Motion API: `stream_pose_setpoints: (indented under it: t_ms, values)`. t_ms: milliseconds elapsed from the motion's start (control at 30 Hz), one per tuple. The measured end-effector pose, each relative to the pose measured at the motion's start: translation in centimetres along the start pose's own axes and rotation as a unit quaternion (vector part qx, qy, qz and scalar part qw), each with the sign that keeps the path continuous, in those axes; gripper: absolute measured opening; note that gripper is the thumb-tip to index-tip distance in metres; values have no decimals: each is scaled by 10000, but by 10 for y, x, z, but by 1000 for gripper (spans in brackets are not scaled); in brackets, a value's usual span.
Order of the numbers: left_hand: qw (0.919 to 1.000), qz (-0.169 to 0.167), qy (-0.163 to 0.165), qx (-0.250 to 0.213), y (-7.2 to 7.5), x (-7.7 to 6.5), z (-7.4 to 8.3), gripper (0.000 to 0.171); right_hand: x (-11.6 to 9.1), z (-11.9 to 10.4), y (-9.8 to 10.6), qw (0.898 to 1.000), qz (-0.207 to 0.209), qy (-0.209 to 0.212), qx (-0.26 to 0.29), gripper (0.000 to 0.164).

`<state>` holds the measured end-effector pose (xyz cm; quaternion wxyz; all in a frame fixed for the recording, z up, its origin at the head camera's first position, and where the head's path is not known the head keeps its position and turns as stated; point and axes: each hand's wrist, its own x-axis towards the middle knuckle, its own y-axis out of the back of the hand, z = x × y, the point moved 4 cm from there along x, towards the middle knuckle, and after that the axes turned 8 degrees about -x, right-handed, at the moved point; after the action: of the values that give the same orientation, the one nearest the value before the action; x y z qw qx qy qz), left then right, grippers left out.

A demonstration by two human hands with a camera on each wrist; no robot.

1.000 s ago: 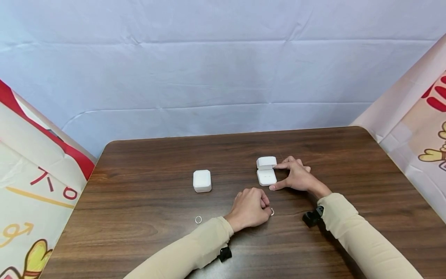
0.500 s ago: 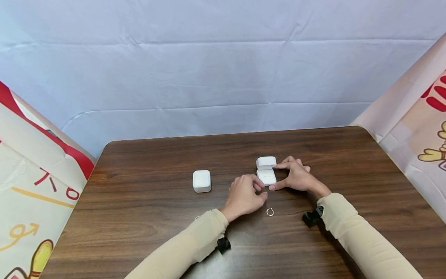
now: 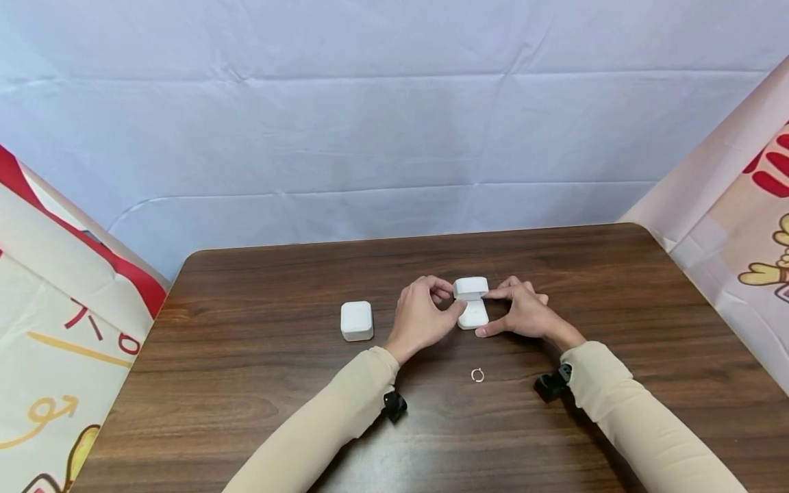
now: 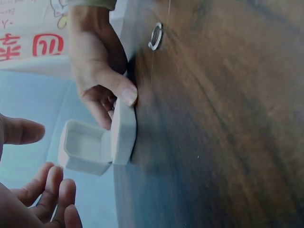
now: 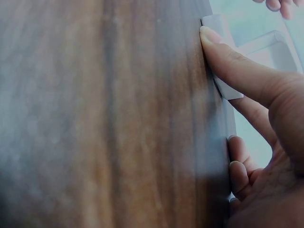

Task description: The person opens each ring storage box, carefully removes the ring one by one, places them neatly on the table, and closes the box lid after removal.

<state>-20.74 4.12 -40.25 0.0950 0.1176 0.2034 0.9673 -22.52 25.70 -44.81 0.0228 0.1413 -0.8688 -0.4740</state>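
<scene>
A small white jewellery box point(image 3: 473, 316) stands on the table with its lid point(image 3: 471, 286) raised. My right hand point(image 3: 527, 311) holds it from the right, thumb at the front of the base and index finger farther back; the right wrist view shows the thumb point(image 5: 237, 64) pressed on the base. On the box's other side is my left hand point(image 3: 424, 311), thumb and fingers spread apart around the lid's left side. In the left wrist view, a gap shows between those fingertips point(image 4: 54, 173) and the lid. A silver hoop earring point(image 3: 477, 375) lies in front of the box.
A second white box point(image 3: 357, 318), closed, stands to the left on the dark wooden table point(image 3: 259, 301). Pale cloth point(image 3: 382, 123) hangs behind the table's far edge, and printed sheets point(image 3: 740, 260) hang at the sides.
My left hand has left the hoop earring and moved up and left to the open box's lid. Its sleeve now covers a second hoop seen earlier. The right hand keeps its hold.
</scene>
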Motion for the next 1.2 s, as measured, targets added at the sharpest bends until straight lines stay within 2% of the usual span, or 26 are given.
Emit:
stream_pose_setpoints:
  t_ms: [467, 667, 1000, 1200]
  values:
    - [9990, 33, 397, 179, -9, 21, -12, 40, 1, 2, 0, 9998, -135, -143, -4, 85]
    - [9969, -79, 741, 239, -14, 28, -17, 47, 2, 3, -1, 9998, -131, -125, 15, 85]
    - [9941, -193, 1053, 192, -18, 34, -22, 52, 2, 3, -1, 9998, -127, -129, -3, 85]
    - [9912, -405, 1251, 122, -21, 34, -26, 57, 1, 4, -1, 9998, -134, -171, -1, 86]
